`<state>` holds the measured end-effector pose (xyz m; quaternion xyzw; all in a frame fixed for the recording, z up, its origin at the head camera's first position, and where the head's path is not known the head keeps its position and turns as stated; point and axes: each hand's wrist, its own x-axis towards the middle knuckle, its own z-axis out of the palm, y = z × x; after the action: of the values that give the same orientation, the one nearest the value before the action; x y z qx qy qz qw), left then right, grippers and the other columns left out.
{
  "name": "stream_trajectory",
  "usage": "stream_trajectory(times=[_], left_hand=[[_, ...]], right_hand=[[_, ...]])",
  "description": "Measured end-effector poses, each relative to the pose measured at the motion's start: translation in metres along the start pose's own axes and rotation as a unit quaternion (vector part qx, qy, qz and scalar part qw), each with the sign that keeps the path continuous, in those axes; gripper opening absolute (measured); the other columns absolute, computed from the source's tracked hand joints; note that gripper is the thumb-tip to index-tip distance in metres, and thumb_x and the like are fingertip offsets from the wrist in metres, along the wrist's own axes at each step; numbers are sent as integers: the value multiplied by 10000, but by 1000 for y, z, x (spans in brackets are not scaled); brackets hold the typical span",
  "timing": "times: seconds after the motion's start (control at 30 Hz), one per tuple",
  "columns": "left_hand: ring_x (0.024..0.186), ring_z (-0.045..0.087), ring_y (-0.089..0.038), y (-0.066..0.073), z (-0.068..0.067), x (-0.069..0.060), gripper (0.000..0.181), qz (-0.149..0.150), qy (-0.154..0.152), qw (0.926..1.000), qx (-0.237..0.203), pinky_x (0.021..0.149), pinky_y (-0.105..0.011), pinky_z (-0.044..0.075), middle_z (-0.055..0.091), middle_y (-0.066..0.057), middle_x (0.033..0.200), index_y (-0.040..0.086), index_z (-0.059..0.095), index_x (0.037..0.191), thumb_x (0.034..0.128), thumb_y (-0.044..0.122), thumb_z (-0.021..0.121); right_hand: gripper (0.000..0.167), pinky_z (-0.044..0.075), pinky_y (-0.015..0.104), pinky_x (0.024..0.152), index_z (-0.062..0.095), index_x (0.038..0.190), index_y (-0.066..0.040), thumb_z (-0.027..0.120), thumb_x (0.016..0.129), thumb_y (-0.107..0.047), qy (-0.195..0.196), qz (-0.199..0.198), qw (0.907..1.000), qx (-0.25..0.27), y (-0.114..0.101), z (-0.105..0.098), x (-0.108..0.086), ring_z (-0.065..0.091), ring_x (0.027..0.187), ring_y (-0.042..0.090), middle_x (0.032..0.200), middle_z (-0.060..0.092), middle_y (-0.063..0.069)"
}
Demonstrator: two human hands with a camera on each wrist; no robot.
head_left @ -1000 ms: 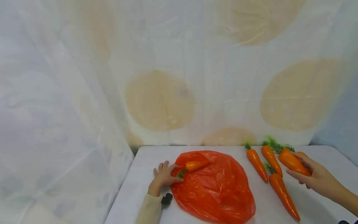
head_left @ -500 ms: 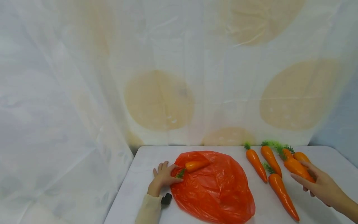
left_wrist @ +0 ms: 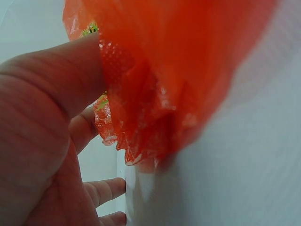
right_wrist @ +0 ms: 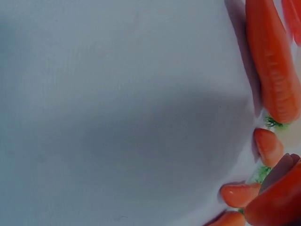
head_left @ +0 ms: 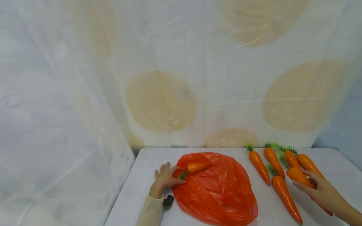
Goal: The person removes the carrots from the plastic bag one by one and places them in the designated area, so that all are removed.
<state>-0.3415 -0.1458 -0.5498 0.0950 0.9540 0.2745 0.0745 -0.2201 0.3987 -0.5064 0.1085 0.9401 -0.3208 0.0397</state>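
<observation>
My left hand [head_left: 167, 177] is at the left edge of a red plastic bag [head_left: 219, 194] that lies on the table. Its thumb [left_wrist: 70, 70] and forefinger hold the bag's rim, spread around the green leaves of a carrot [head_left: 198, 167] lying at the mouth. My right hand [head_left: 326, 193] grips another carrot [head_left: 299, 176] between thumb and fingers, low over the table at the right; the palm hides part of it. Behind the held carrot lies a partly covered carrot [head_left: 291, 158], with one more carrot [head_left: 312, 164] to its right.
Left of the held carrot lie a carrot [head_left: 258, 164] and a second carrot [head_left: 274, 161], with a third carrot [head_left: 287, 199] nearer. The white table [head_left: 154, 155] ends at the back against a hanging patterned sheet [head_left: 223, 103]. A black device [head_left: 168, 201] sits at my left wrist.
My right hand has come down toward the near side with its carrot, uncovering more of the far-right carrot. The left hand and the bag have stayed in place.
</observation>
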Motion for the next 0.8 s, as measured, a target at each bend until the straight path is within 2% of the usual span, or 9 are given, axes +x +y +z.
stream_trajectory(times=[0.17, 0.33, 0.43, 0.67, 0.8], left_hand=[[1403, 216, -452, -2, 2, 0, 576, 19, 8, 10000, 22, 1088, -790, 48, 319, -198, 1539, 296, 625, 1251, 737, 471, 818], [1390, 226, -453, -2, 3, -1, 550, 124, 40, 9999, 44, 1079, -794, 55, 326, -205, 1525, 293, 629, 1232, 743, 460, 816], [1387, 229, -452, -1, 3, -2, 544, 127, 48, 9999, 53, 1080, -793, 57, 329, -204, 1524, 294, 630, 1230, 744, 450, 817], [1389, 225, -450, -1, 3, -1, 553, 83, 12, 10000, 17, 1085, -790, 53, 326, -200, 1525, 293, 630, 1236, 742, 456, 818], [1388, 226, -446, -1, 3, -1, 559, 66, 3, 10000, 46, 1084, -790, 53, 325, -197, 1525, 294, 628, 1239, 742, 465, 816]], right_hand=[[996, 539, 311, 600, 225, 1430, 171, 607, 911, -588, -331, 131, 9992, 153, 8, 7, 3, 549, 760, 193, 1023, 608, 240], [1017, 553, 331, 641, 234, 1395, 167, 692, 855, -563, -525, 229, 9983, 121, 16, 13, 5, 555, 807, 210, 1081, 541, 332], [1065, 565, 338, 646, 236, 1385, 176, 718, 818, -586, -476, 278, 9984, 100, 18, 16, 5, 572, 817, 214, 1111, 521, 365], [1178, 535, 320, 625, 271, 1352, 208, 716, 743, -697, -313, 553, 9979, -97, 16, 22, -1, 556, 766, 222, 985, 579, 266], [1213, 526, 331, 652, 289, 1332, 216, 701, 716, -744, -341, 652, 9970, -255, 19, 23, -1, 541, 805, 257, 995, 579, 294]])
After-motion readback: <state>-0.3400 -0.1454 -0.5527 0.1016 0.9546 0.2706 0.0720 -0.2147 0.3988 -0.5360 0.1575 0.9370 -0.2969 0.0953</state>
